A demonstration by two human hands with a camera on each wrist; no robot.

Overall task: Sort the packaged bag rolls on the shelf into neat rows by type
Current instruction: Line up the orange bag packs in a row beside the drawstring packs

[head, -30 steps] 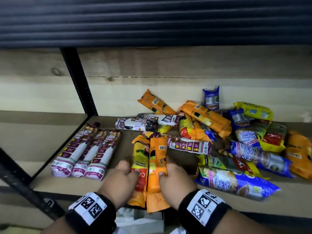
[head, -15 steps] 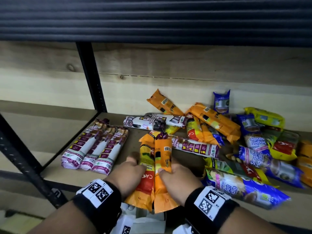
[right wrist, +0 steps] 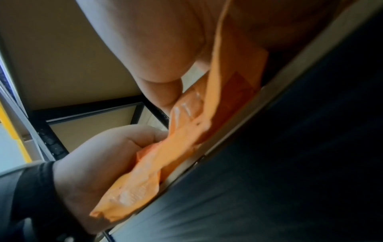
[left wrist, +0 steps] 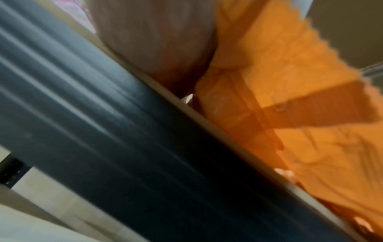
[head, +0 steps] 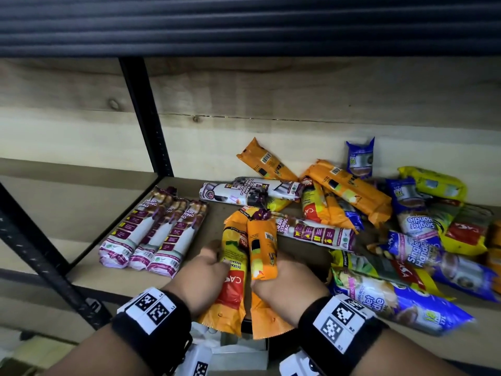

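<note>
Two orange bag rolls lie side by side at the shelf's front, their near ends hanging over the edge. My left hand (head: 202, 272) grips the left orange-yellow roll (head: 234, 256). The right hand (head: 287, 283) grips the plainer orange roll (head: 261, 248). The right wrist view shows the orange wrapper (right wrist: 186, 131) pinched between the left hand (right wrist: 103, 155) and the right palm (right wrist: 155, 41). The left wrist view shows the wrapper's crimped end (left wrist: 279, 81) over the shelf's dark front rail (left wrist: 103, 131). Three white-and-purple drawstring rolls (head: 154, 237) sit in a neat row to the left.
A loose pile fills the right half of the shelf (head: 214, 213): orange rolls (head: 349, 188), blue ones (head: 393, 302), yellow ones (head: 433, 183) and a white drawstring roll (head: 314, 233). A black upright post (head: 146, 118) and a slanted brace (head: 40, 253) stand at the left.
Both hands stay on the same two orange rolls, which have hardly shifted on the shelf. My head view has swung so that the whole scene sits further right.
</note>
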